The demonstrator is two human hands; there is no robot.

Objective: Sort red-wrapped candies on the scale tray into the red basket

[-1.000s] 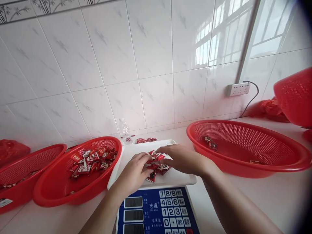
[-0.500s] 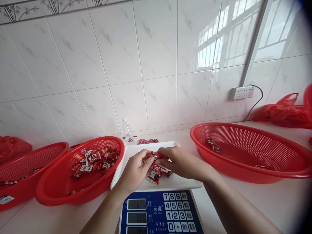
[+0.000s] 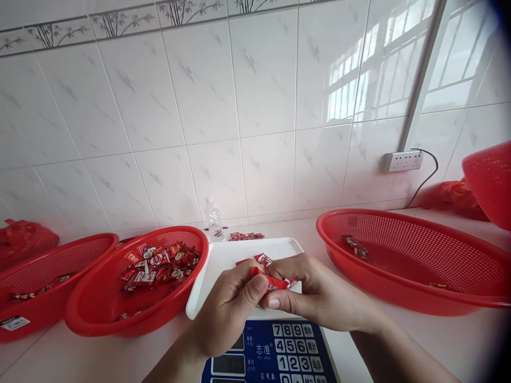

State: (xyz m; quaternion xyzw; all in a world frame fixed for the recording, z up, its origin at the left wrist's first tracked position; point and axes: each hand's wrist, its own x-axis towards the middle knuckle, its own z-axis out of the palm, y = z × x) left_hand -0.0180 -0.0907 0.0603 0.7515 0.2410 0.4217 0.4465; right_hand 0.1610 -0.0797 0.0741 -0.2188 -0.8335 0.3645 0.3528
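Note:
Both hands meet over the white weighing tray point(image 3: 207, 274) of a blue-fronted scale point(image 3: 263, 351). Closed fingers of my left hand point(image 3: 235, 298) grip one end of a red-wrapped candy point(image 3: 275, 283). My right hand point(image 3: 315, 287) pinches the other end, thumb underneath. Behind the hands, another red candy packet point(image 3: 263, 259) lies on the tray, partly covered by the fingers. Whether more candies rest beneath the hands is hidden. Part of the scale's display is blocked by my left hand and wrist.
Left of the tray stands a red basket point(image 3: 138, 319) with many wrapped candies; another red basket point(image 3: 35, 314) is farther left. A wide red basket point(image 3: 383, 298) at right holds a few packets. Behind the tray are a clear bottle point(image 3: 214, 219) and a row of small packets point(image 3: 246, 236).
My hands have come up off the tray and closer to me, bringing the red candy along. The view has tilted slightly upward, and a red basket at far right shows more.

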